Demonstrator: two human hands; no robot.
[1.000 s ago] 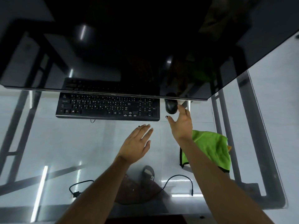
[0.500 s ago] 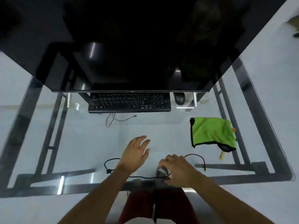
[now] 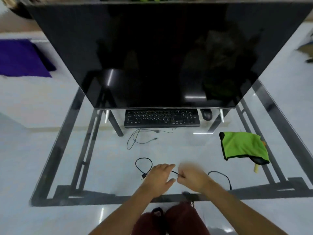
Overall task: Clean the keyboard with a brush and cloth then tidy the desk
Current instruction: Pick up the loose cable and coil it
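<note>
The right hand [image 3: 192,179] is curled into a loose fist near the front edge of the clear glass desk top [image 3: 105,160], pinching a thin black cable [image 3: 174,172] between thumb and fingers; its fingertips are blurred. The left hand [image 3: 160,177] lies just beside it, fingers straight and relaxed over the same cable, which passes under them; whether it grips the cable cannot be told. The cable loops out to the left of the left hand and arcs off to the right of the right hand, ending near the desk's front rail.

Beyond the hands a broad stretch of bare glass runs back to a second thin black cable [image 3: 135,139] coiled loosely in front of the black full-size keyboard [image 3: 161,118]. The keyboard sits at the back, partly tucked under the lower edge of the large dark monitor [image 3: 160,56], with a black mouse [image 3: 207,114] just beside its right end. A bright green cloth with black trim [image 3: 243,146] lies near the desk's right edge, well apart from the hands, covering a yellow handle [image 3: 256,168] that pokes out below it.

The key legends are too small to read.
</note>
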